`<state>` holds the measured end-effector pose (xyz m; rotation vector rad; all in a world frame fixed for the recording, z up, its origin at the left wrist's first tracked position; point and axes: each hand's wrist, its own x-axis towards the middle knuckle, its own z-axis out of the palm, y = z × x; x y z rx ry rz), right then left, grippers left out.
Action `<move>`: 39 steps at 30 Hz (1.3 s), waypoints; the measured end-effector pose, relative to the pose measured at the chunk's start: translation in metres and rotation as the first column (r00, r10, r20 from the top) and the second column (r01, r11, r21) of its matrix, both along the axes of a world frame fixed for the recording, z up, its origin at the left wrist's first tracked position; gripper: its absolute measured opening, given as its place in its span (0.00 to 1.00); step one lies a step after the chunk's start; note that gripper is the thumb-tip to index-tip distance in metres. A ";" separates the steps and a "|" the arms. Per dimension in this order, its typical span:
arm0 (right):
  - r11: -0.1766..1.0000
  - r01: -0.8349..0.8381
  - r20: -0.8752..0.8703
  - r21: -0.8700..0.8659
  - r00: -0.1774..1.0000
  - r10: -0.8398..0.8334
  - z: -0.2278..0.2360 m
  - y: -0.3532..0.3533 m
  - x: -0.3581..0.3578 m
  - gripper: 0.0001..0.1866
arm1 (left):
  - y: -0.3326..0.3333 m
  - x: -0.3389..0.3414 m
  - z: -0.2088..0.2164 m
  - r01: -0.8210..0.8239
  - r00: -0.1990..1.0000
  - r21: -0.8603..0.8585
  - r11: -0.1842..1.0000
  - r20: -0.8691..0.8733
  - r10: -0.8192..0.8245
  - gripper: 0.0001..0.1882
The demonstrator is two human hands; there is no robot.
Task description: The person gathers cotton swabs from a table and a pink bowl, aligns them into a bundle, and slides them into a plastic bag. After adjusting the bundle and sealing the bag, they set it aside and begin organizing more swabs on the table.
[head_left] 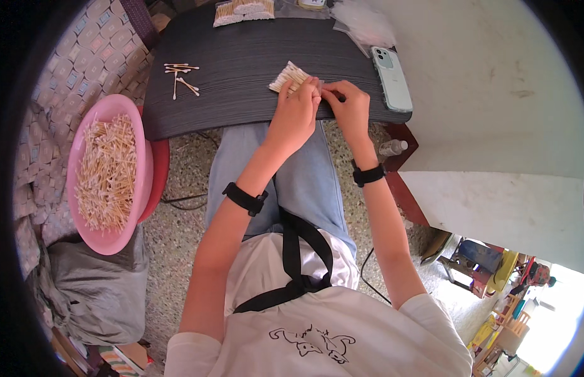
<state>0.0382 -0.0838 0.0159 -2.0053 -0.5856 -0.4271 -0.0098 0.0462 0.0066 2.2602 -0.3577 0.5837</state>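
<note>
A bundle of cotton swabs (289,76) in what looks like a clear plastic bag rests at the near middle of the dark table. My left hand (294,113) is closed over the bundle's right part and keeps it down. My right hand (348,112) pinches the bag's clear end at the right, thumb and forefinger together. Several loose cotton swabs (182,70) lie on the table's left side. Left of the table, a pink basin (146,164) is heaped with loose cotton swabs (107,173).
Filled swab packs (245,10) lie at the table's (235,56) far edge, near a pile of clear plastic bags (365,22). A pale green phone (392,80) lies at the right edge, by the wall (486,94). A bottle (393,147) stands below the table's right side.
</note>
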 end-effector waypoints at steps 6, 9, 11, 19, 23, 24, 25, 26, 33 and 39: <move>0.990 -0.083 -0.074 0.115 0.993 0.092 0.005 0.001 0.004 0.11 | 0.015 -0.002 0.002 0.021 1.000 -0.032 0.999 0.001 -0.021 0.05; 0.971 -0.234 -0.020 0.037 0.972 0.235 0.010 -0.011 0.013 0.13 | 0.023 -0.003 0.010 0.048 0.993 -0.079 0.996 -0.100 -0.056 0.05; 0.946 -0.318 0.000 -0.061 0.948 0.318 0.010 -0.016 0.019 0.14 | 0.025 -0.005 0.016 0.050 0.984 -0.104 0.993 -0.164 -0.067 0.06; 0.939 -0.315 -0.160 -0.136 0.943 0.293 0.010 -0.009 0.031 0.09 | 0.035 -0.006 0.019 0.068 0.957 -0.174 0.982 -0.267 -0.113 0.07; 0.942 -0.307 -0.224 -0.136 0.936 0.272 0.011 -0.010 0.030 0.09 | 0.036 -0.006 0.024 0.064 0.937 -0.149 0.987 -0.331 -0.111 0.07; 0.946 -0.304 -0.186 -0.113 0.942 0.280 0.011 -0.012 0.030 0.08 | 0.037 -0.005 0.022 0.071 0.933 -0.178 0.981 -0.335 -0.129 0.08; 0.949 -0.301 -0.149 -0.090 0.947 0.286 0.009 -0.013 0.030 0.08 | 0.037 -0.005 0.020 0.079 0.929 -0.209 0.975 -0.339 -0.148 0.09; 0.950 -0.300 -0.148 -0.090 0.947 0.285 0.007 -0.013 0.028 0.08 | 0.036 -0.003 0.017 0.081 0.929 -0.208 0.975 -0.338 -0.149 0.09; 0.973 -0.133 -0.150 0.187 0.975 0.162 -0.008 -0.013 0.013 0.04 | 0.015 0.009 0.004 -0.049 0.987 -0.031 0.998 0.153 0.054 0.21; 0.968 -0.139 -0.262 0.209 0.946 0.193 -0.010 -0.017 0.014 0.04 | 0.009 0.018 -0.002 -0.148 0.978 0.041 0.988 0.154 0.140 0.13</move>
